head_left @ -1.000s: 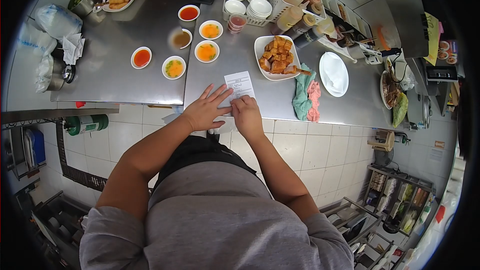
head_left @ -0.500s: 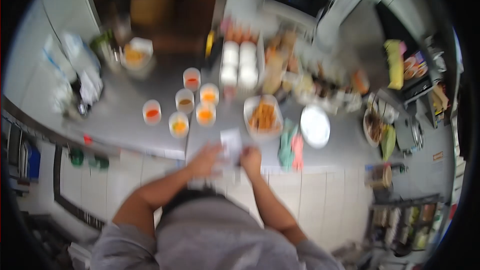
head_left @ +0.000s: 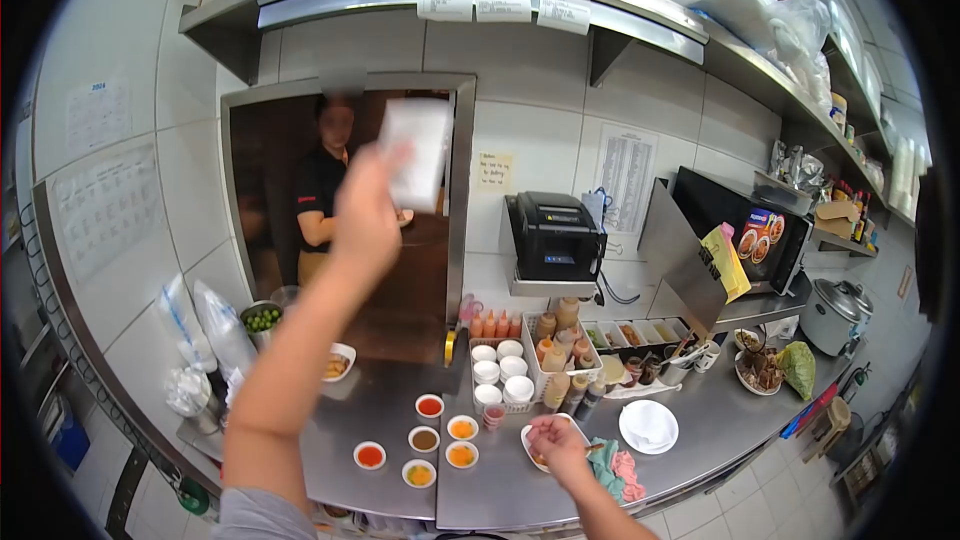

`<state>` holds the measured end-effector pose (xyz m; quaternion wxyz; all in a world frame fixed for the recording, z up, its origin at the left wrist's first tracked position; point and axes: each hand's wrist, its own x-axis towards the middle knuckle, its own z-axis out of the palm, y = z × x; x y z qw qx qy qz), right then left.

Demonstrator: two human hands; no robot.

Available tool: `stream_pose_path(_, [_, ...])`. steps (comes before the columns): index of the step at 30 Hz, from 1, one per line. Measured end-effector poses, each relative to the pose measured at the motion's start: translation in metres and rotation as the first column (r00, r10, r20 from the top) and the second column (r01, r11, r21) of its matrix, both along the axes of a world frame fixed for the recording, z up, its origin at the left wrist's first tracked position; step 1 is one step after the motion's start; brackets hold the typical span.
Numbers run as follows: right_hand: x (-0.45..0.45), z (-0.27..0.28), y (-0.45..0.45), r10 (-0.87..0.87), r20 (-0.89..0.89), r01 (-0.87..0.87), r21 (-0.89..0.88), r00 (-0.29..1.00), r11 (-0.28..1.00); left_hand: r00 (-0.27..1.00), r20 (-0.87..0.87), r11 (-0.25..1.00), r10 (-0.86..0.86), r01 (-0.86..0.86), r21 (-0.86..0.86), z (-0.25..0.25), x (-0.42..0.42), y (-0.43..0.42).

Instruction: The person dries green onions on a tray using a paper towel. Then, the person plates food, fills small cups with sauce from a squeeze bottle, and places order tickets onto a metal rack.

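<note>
My left hand (head_left: pixel 368 208) is raised high in front of the wall opening, closed on a white paper slip (head_left: pixel 420 165). The slip is slightly blurred. Lower right, my right hand (head_left: pixel 562 448) hangs over a white bowl of fried food (head_left: pixel 530 452) and hides much of it. Its fingers are curled together; whether they hold anything I cannot make out. Beside that hand lie a green cloth (head_left: pixel 604 462) and a pink cloth (head_left: pixel 627 475). Left of the bowl stand several small sauce cups, among them a red one (head_left: pixel 369 455) and a brown one (head_left: pixel 424 439).
A person (head_left: pixel 322 190) stands beyond the opening. Printed slips (head_left: pixel 503 5) hang from the shelf rail above. A black printer (head_left: pixel 553 237), a rack of white cups (head_left: pixel 487 372), sauce bottles (head_left: pixel 558 390) and a white plate (head_left: pixel 648 427) are at the right.
My left hand has risen from the counter's front edge with the paper slip. My right hand has moved over the bowl. The view has tilted up, showing the shelf and the person.
</note>
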<state>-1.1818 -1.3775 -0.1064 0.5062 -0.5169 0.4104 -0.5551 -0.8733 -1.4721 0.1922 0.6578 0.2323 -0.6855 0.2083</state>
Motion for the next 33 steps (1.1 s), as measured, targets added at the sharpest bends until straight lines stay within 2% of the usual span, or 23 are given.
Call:
stream_pose_path(1, [0.005,0.03,-0.008,0.053,-0.05,-0.056,-0.062,0.997,0.996,0.998,-0.064,1.0,-0.028,0.028,0.003,0.049,0.017,0.005])
stream_pose_path(2, [0.014,0.062,-0.016,0.103,-0.104,-0.115,-0.119,0.989,0.986,0.968,-0.233,0.986,-0.097,0.126,0.111,0.09,0.039,-0.007])
stream_pose_path(3, [0.025,0.097,-0.023,0.092,-0.139,-0.114,-0.166,0.986,0.979,0.967,-0.245,0.987,-0.077,0.108,0.116,0.127,0.063,-0.019])
stream_pose_path(5, [0.048,0.163,-0.046,0.073,-0.258,-0.151,-0.3,0.963,0.942,0.918,-0.38,0.961,-0.113,0.198,0.192,0.179,0.098,-0.028])
stream_pose_path(7, [0.077,0.229,-0.066,-0.082,-0.371,-0.132,-0.516,0.925,0.846,0.846,-0.515,0.904,-0.14,0.322,0.283,0.211,0.128,-0.042])
stream_pose_path(8, [0.091,0.263,-0.077,-0.181,-0.419,-0.123,-0.602,0.89,0.789,0.85,-0.507,0.906,-0.145,0.32,0.277,0.22,0.138,-0.045])
stream_pose_path(9, [0.102,0.299,-0.088,-0.436,-0.497,-0.167,-0.781,0.75,0.602,0.831,-0.542,0.874,-0.128,0.353,0.335,0.228,0.147,-0.05])
stream_pose_path(10, [0.118,0.331,-0.092,-0.557,-0.482,-0.153,-0.832,0.676,0.534,0.81,-0.576,0.834,-0.109,0.39,0.39,0.234,0.155,-0.054])
stream_pose_path(12, [0.148,0.389,-0.118,-0.833,-0.122,-0.193,-0.981,0.54,0.018,0.827,-0.549,0.826,-0.119,0.389,0.408,0.242,0.168,-0.055])
stream_pose_path(14, [0.175,0.443,-0.143,-0.92,0.032,-0.176,-0.978,0.39,-0.109,0.884,-0.462,0.826,-0.072,0.312,0.469,0.25,0.18,-0.059])
stream_pose_path(15, [0.185,0.465,-0.158,-0.96,0.117,-0.189,-0.968,0.255,-0.168,0.887,-0.454,0.829,-0.081,0.313,0.464,0.254,0.183,-0.059])
stream_pose_path(16, [0.194,0.482,-0.175,-0.973,0.199,-0.214,-0.951,0.118,-0.221,0.921,-0.388,0.762,-0.027,0.27,0.589,0.252,0.187,-0.058])
stream_pose_path(17, [0.202,0.493,-0.19,-0.973,0.203,-0.214,-0.951,0.114,-0.224,0.949,-0.314,0.678,0.019,0.219,0.701,0.248,0.19,-0.057])
stream_pose_path(19, [0.211,0.507,-0.217,-0.92,0.332,-0.242,-0.929,-0.209,-0.28,0.943,-0.328,0.647,-0.065,0.29,0.705,0.239,0.196,-0.057])
stream_pose_path(20, [0.216,0.512,-0.216,-0.883,0.442,-0.272,-0.879,-0.158,-0.391,0.93,-0.351,0.705,-0.107,0.32,0.633,0.237,0.2,-0.06])
stream_pose_path(21, [0.22,0.513,-0.216,-0.881,0.44,-0.277,-0.88,-0.171,-0.386,0.916,-0.372,0.756,-0.152,0.351,0.553,0.238,0.205,-0.062])
stream_pose_path(23, [0.233,0.518,-0.213,-0.925,0.381,-0.34,-0.87,-0.008,-0.356,0.914,-0.374,0.804,-0.156,0.338,0.49,0.239,0.207,-0.058])
stream_pose_path(24, [0.242,0.52,-0.217,-0.851,0.515,-0.355,-0.78,0.102,-0.515,0.929,-0.343,0.78,-0.137,0.314,0.541,0.239,0.207,-0.055])
stream_pose_path(26, [0.263,0.516,-0.222,-0.858,0.495,-0.354,-0.785,0.133,-0.508,0.942,-0.311,0.75,-0.122,0.293,0.593,0.235,0.206,-0.052])
stream_pose_path(28, [0.276,0.51,-0.218,-0.856,0.475,-0.334,-0.788,0.207,-0.518,0.946,-0.289,0.645,-0.145,0.312,0.698,0.228,0.204,-0.05])
stream_pose_path(29, [0.277,0.508,-0.218,-0.856,0.472,-0.335,-0.788,0.211,-0.517,0.946,-0.292,0.644,-0.141,0.312,0.699,0.226,0.204,-0.053])
stream_pose_path(31, [0.278,0.506,-0.215,-0.796,0.453,-0.399,-0.696,0.402,-0.597,0.908,-0.366,0.713,-0.202,0.393,0.581,0.222,0.205,-0.059])
stream_pose_path(33, [0.281,0.505,-0.217,-0.793,0.432,-0.431,-0.674,0.43,-0.6,0.894,-0.383,0.738,-0.234,0.42,0.528,0.224,0.208,-0.064])
